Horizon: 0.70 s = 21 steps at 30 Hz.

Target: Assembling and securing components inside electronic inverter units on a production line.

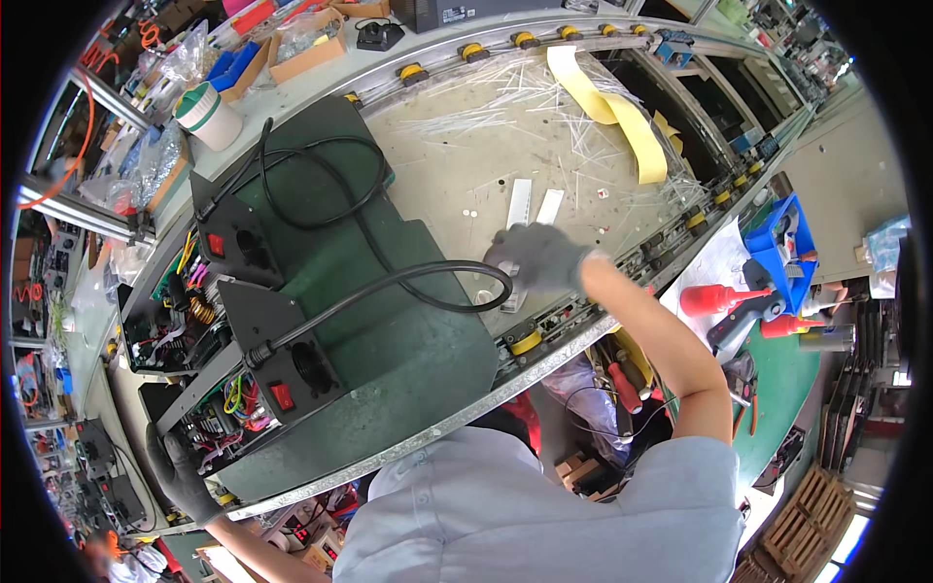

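Observation:
My right hand [540, 257], in a grey glove, is over the bench with its fingers curled downward beside white strips [520, 202]. A small clear and whitish piece [512, 297] shows under its fingertips; what they grip is partly hidden. My left hand [179, 480], in a dark glove, lies with thumb and fingers apart at the near end of an open electronic unit [243, 400] with coloured wires. Two black panels with red switches [281, 395] and sockets face up. A thick black cable [428, 270] runs from the panels and loops close to my right hand.
Under the units lies a green mat [408, 360]. Yellow paper tape [622, 117] and scattered thin white ties [496, 92] lie on the far bench. Rollers [525, 342] line the rail. At right are red bottles [714, 299], a power tool [746, 311] and a blue bin [792, 253].

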Each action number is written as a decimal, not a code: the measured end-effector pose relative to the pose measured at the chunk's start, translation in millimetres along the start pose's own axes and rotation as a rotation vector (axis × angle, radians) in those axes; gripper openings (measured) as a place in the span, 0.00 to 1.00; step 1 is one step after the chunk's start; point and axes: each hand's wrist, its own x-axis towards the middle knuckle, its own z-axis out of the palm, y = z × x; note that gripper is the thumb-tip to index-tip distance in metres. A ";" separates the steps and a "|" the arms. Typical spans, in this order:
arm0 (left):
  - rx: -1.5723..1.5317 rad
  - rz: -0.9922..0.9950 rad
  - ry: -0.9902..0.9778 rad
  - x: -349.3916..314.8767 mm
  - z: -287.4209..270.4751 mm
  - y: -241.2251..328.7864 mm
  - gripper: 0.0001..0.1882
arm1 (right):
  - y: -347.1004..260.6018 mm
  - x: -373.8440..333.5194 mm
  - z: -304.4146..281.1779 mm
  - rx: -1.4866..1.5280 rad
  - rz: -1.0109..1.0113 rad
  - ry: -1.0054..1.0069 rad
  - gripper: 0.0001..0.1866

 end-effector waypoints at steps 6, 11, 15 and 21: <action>0.608 0.408 0.154 29.3 -18.5 64.9 0.28 | -26.4 21.6 21.2 -0.074 -0.059 -0.156 0.16; 0.133 0.511 -0.124 58.5 32.5 147.0 0.25 | 52.2 37.1 -33.2 0.612 0.016 0.353 0.16; -0.093 0.547 -0.541 66.0 96.7 233.0 0.23 | 3.8 74.0 -127.6 1.012 -0.168 0.397 0.16; -0.341 0.631 -0.629 90.4 190.4 248.4 0.28 | -101.9 130.9 -168.4 0.793 -0.557 0.472 0.18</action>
